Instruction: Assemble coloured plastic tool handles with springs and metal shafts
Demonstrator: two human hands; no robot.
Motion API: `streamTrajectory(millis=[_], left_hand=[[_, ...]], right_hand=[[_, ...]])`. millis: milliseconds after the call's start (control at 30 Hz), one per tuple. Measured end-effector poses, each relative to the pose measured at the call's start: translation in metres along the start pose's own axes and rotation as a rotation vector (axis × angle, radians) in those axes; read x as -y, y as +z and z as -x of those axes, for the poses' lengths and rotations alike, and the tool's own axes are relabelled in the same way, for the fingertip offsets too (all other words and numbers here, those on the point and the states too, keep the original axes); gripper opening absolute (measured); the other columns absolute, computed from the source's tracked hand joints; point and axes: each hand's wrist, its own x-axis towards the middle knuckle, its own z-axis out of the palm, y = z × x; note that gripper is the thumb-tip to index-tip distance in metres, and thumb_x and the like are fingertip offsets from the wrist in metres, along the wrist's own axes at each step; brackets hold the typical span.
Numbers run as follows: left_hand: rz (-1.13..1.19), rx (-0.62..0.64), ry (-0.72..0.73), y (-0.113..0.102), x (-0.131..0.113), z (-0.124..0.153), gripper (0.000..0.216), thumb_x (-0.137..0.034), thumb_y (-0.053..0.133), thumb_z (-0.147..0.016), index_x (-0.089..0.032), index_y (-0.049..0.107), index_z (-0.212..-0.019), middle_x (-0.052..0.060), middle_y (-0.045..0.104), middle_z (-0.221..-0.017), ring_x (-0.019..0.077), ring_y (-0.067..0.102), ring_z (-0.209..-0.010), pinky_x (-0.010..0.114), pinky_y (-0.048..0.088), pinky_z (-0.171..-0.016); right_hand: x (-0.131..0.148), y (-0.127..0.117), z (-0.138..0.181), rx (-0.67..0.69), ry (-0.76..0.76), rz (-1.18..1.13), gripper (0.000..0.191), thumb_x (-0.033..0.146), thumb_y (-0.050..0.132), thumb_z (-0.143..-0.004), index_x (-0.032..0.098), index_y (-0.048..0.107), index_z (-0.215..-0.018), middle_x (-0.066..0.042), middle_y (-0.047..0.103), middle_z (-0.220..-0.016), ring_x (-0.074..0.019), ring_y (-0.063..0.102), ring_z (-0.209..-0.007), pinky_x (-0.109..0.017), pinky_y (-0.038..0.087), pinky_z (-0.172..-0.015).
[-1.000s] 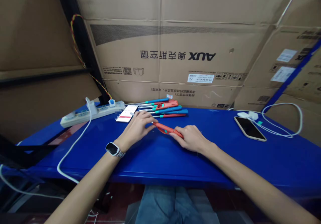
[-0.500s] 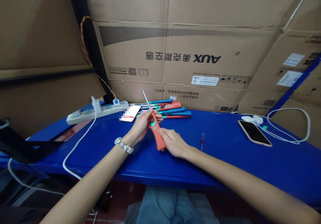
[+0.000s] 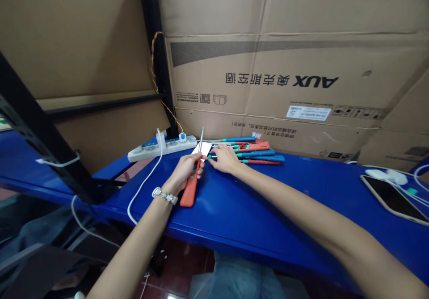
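Observation:
My left hand [image 3: 188, 170] is wrapped round an orange lighter [image 3: 190, 191] with a long metal barrel that points up and away. The lighter's lower body stands out below the fingers. Across from it, my right hand [image 3: 224, 158] reaches in at the left ends of several orange and blue long-barrelled lighters [image 3: 259, 154] lying in a pile. Its thumb and fingers are apart, around a thin barrel or just above it; whether they touch is unclear. A phone with a bright screen [image 3: 207, 146] lies flat between the hands, partly covered.
A white power strip [image 3: 161, 149] with plugs lies at the back left of the blue table [image 3: 268, 209]. A dark phone [image 3: 395, 200] with a white charger [image 3: 387, 175] lies at the right. Printed cardboard [image 3: 275, 57] walls the back, beside a black metal post [image 3: 160, 53].
My right hand has left the orange lighter and moved to the pile's left ends. The lighter has tilted more upright in my left hand. The view has swung left; the small screwdriver is out of sight.

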Motion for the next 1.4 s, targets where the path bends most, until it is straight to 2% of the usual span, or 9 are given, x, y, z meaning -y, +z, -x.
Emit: streamTrajectory(millis=[267, 400, 500, 667, 767, 933, 1067, 1233, 1400], left_hand=[[-0.028, 0.067, 0.042, 0.005, 0.001, 0.008, 0.02, -0.03, 0.06, -0.089, -0.01, 0.063, -0.087, -0.002, 0.052, -0.059, 0.0067, 0.042, -0.037, 0.018, 0.035, -0.033], [-0.128, 0.139, 0.206, 0.015, 0.0, 0.008, 0.03, -0.043, 0.061, -0.086, -0.013, 0.062, -0.091, -0.003, 0.052, -0.06, 0.0071, 0.041, -0.037, 0.02, 0.036, -0.034], [-0.405, 0.166, 0.301, 0.031, -0.001, 0.005, 0.032, -0.046, 0.052, -0.09, -0.015, 0.06, -0.089, -0.004, 0.051, -0.058, 0.0087, 0.041, -0.036, 0.022, 0.033, -0.035], [-1.021, 0.287, 0.646, 0.059, 0.002, 0.0, 0.039, -0.041, 0.044, -0.096, -0.017, 0.051, -0.067, -0.001, 0.05, -0.057, 0.0125, 0.045, -0.05, 0.025, 0.03, -0.05], [-1.246, 0.382, 0.759, 0.067, 0.008, -0.002, 0.037, -0.039, 0.04, -0.099, -0.018, 0.051, -0.071, 0.0, 0.053, -0.06, 0.0141, 0.046, -0.054, 0.027, 0.029, -0.056], [-1.434, 0.479, 0.804, 0.067, 0.015, 0.001, 0.036, -0.037, 0.035, -0.101, -0.02, 0.051, -0.074, 0.002, 0.058, -0.066, 0.0167, 0.053, -0.059, 0.028, 0.031, -0.059], [-1.499, 0.476, 0.824, 0.064, 0.015, 0.005, 0.037, -0.038, 0.033, -0.102, -0.02, 0.052, -0.076, 0.003, 0.06, -0.069, 0.0176, 0.055, -0.061, 0.028, 0.033, -0.06], [-1.525, 0.488, 0.805, 0.062, 0.016, 0.007, 0.037, -0.039, 0.032, -0.102, -0.02, 0.053, -0.079, 0.003, 0.062, -0.07, 0.0182, 0.058, -0.062, 0.028, 0.036, -0.061], [-1.537, 0.49, 0.807, 0.059, 0.018, 0.006, 0.038, -0.038, 0.031, -0.103, -0.02, 0.055, -0.081, 0.005, 0.063, -0.073, 0.0201, 0.061, -0.066, 0.029, 0.038, -0.063]], right_hand=[[-0.002, 0.008, -0.006, -0.081, 0.014, -0.082, 0.021, 0.033, 0.058, -0.091, 0.016, 0.068, -0.098, -0.014, 0.064, -0.11, -0.0284, 0.057, -0.109, -0.041, 0.04, -0.091], [-0.023, -0.005, 0.023, -0.176, 0.099, -0.659, 0.013, 0.026, 0.061, -0.084, 0.019, 0.059, -0.095, -0.004, 0.067, -0.085, -0.0182, 0.064, -0.073, -0.032, 0.047, -0.071], [-0.045, -0.019, 0.056, -0.198, 0.159, -1.12, 0.024, 0.031, 0.066, -0.077, 0.02, 0.055, -0.096, 0.0, 0.066, -0.075, -0.0163, 0.065, -0.063, -0.028, 0.046, -0.062], [-0.078, -0.043, 0.113, -0.305, 0.395, -1.454, 0.031, 0.035, 0.069, -0.069, 0.016, 0.064, -0.092, -0.002, 0.066, -0.071, -0.0131, 0.059, -0.058, -0.026, 0.038, -0.055], [-0.09, -0.051, 0.135, -0.401, 0.491, -1.573, 0.031, 0.033, 0.069, -0.067, 0.015, 0.063, -0.092, 0.001, 0.061, -0.063, -0.0111, 0.052, -0.054, -0.025, 0.035, -0.054], [-0.097, -0.051, 0.142, -0.495, 0.437, -1.637, 0.023, 0.029, 0.065, -0.068, 0.021, 0.051, -0.083, 0.005, 0.055, -0.055, -0.0109, 0.047, -0.05, -0.025, 0.034, -0.052], [-0.092, -0.047, 0.141, -0.488, 0.368, -1.523, 0.021, 0.034, 0.064, -0.072, 0.022, 0.049, -0.08, 0.007, 0.052, -0.053, -0.0103, 0.044, -0.048, -0.025, 0.034, -0.051], [-0.09, -0.041, 0.142, -0.468, 0.256, -1.288, 0.034, 0.051, 0.068, -0.077, 0.023, 0.048, -0.081, 0.006, 0.056, -0.057, -0.0107, 0.047, -0.052, -0.024, 0.035, -0.052], [-0.095, -0.041, 0.144, -0.358, 0.22, -1.267, 0.047, 0.062, 0.07, -0.074, 0.023, 0.045, -0.079, 0.006, 0.057, -0.056, -0.0096, 0.046, -0.048, -0.024, 0.035, -0.05]])
